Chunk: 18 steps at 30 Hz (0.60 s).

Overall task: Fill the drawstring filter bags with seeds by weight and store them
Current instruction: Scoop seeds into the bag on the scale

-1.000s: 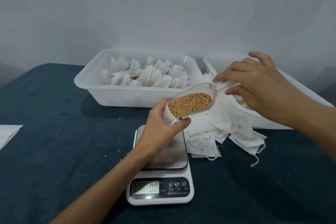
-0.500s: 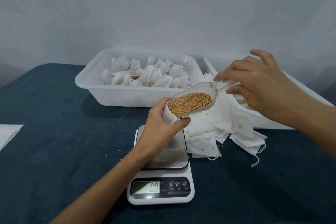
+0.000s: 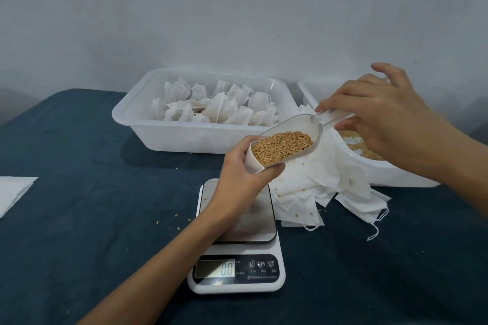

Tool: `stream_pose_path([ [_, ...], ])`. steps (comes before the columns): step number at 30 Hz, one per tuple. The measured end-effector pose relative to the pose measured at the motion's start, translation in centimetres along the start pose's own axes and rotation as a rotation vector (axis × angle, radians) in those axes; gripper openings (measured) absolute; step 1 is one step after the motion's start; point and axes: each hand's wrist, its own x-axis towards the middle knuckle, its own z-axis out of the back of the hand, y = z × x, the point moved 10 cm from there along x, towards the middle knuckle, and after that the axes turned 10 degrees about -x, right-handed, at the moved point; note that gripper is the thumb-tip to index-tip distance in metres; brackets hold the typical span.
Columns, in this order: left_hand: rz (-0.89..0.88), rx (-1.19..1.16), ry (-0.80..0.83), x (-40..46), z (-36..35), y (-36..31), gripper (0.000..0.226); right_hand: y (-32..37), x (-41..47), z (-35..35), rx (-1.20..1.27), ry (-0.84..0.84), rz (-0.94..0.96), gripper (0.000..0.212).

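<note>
Above the scale [image 3: 236,235], left hand [image 3: 241,174] grips a filter bag [image 3: 252,162]; right hand [image 3: 380,116] pinches the seed-filled scoop [image 3: 290,140].

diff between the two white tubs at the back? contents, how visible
The left white plastic rectangular tub holds filled, cinched white filter bags; the right white plastic tub holds loose golden-brown seeds. The left tub shows whole, while the right tub is partly hidden by the right hand and cut off at the frame's right. Flat empty white bags lie against the right tub only. Both are white, shallow and stand on the dark blue cloth.
</note>
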Motion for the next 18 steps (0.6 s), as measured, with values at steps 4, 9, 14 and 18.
stream_pose_path([
  [4,-0.002,-0.009,-0.004,0.02,-0.11,0.02,0.036,-0.11,0.04,0.14,-0.012,-0.006,0.003,0.033],
  [9,0.011,0.044,-0.003,-0.22,0.19,0.35,0.033,0.06,0.04,-0.47,-0.022,0.02,0.013,0.034],
  [14,0.015,0.079,-0.003,-0.3,0.52,0.4,0.032,0.14,0.14,-0.44,-0.046,0.013,0.023,0.033],
  [18,0.017,0.07,0.006,-0.21,0.54,0.35,0.032,0.14,0.17,-0.25,-0.044,0.007,0.023,0.032],
])
